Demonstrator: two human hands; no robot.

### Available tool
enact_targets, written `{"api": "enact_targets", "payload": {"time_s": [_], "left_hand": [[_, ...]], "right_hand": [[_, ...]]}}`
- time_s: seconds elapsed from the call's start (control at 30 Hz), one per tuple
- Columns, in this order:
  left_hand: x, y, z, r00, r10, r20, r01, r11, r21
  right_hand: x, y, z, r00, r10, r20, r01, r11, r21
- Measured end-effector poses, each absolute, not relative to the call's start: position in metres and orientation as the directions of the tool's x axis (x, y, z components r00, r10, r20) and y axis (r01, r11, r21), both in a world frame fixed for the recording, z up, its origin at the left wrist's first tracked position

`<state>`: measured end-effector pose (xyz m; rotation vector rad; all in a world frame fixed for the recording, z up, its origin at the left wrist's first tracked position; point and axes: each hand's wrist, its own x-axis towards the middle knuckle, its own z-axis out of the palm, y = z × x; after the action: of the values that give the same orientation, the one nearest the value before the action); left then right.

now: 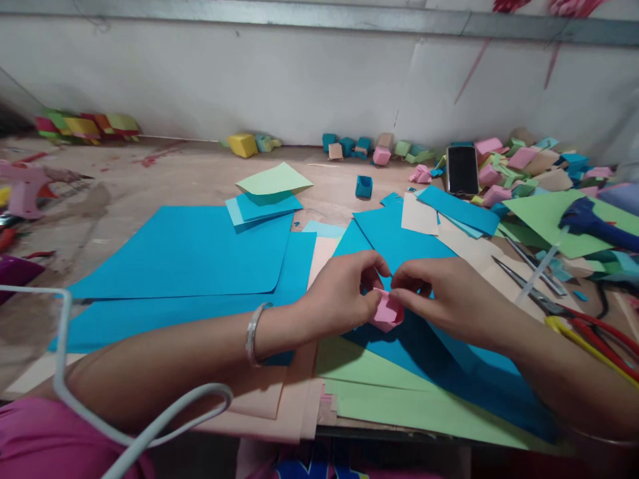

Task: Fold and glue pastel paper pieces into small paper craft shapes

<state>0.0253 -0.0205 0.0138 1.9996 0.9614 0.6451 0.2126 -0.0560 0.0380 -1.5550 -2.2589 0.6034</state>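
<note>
A small pink folded paper box (387,313) is pinched between my two hands, low over the blue paper sheets (424,356). My left hand (344,289) grips its left edge with thumb and fingers, the wrist wearing a silver bangle (253,332). On the upper right rim, the thumb and bent fingers of my right hand (444,293) close on the same box. The box's open side faces up and to the right. Behind my hands a small blue paper box (364,187) stands alone on the table.
Scissors (559,306) and a glue gun (30,189) lie at the right and left. A phone (462,170) leans among several paper cubes (522,158). Green sheets (399,406) line the front edge; a white cable (62,346) loops across the left front.
</note>
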Motion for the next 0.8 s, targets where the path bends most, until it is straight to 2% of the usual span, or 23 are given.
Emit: {"api": "enact_targets", "payload": {"time_s": [0.1, 0.23, 0.33, 0.4, 0.47, 0.5, 0.57, 0.63, 0.7, 0.8], "left_hand": [[0.025, -0.023, 0.014, 0.578, 0.805, 0.136, 0.407, -0.428, 0.807], [0.025, -0.028, 0.014, 0.609, 0.775, 0.17, 0.416, -0.494, 0.763], [0.026, -0.03, 0.016, 0.594, 0.782, 0.188, 0.352, -0.463, 0.813], [0.028, -0.028, 0.016, 0.53, 0.834, 0.155, 0.241, -0.323, 0.915], [0.03, -0.024, 0.014, 0.469, 0.883, 0.017, 0.052, -0.047, 0.998], [0.032, -0.022, 0.012, 0.473, 0.877, -0.087, -0.056, 0.128, 0.99], [0.034, -0.018, 0.008, 0.576, 0.763, -0.292, -0.203, 0.48, 0.853], [0.036, -0.016, 0.004, 0.7, 0.584, -0.411, -0.216, 0.722, 0.657], [0.037, -0.017, 0.002, 0.751, 0.478, -0.456, -0.179, 0.812, 0.556], [0.035, -0.023, 0.0, 0.719, 0.52, -0.46, -0.155, 0.767, 0.623]], "right_hand": [[0.206, -0.058, 0.033, -0.338, 0.941, -0.028, 0.835, 0.286, -0.47], [0.196, -0.063, 0.027, -0.312, 0.947, -0.078, 0.909, 0.273, -0.315], [0.193, -0.066, 0.023, -0.272, 0.962, -0.022, 0.944, 0.263, -0.198], [0.194, -0.067, 0.022, -0.265, 0.959, 0.099, 0.943, 0.279, -0.181], [0.196, -0.068, 0.02, -0.274, 0.928, 0.253, 0.928, 0.324, -0.185], [0.196, -0.068, 0.02, -0.281, 0.902, 0.327, 0.917, 0.353, -0.184], [0.196, -0.069, 0.02, -0.297, 0.847, 0.441, 0.899, 0.404, -0.17], [0.195, -0.07, 0.02, -0.315, 0.804, 0.504, 0.887, 0.438, -0.145], [0.193, -0.07, 0.019, -0.325, 0.78, 0.534, 0.885, 0.45, -0.12], [0.193, -0.07, 0.016, -0.34, 0.771, 0.539, 0.885, 0.456, -0.093]]}}
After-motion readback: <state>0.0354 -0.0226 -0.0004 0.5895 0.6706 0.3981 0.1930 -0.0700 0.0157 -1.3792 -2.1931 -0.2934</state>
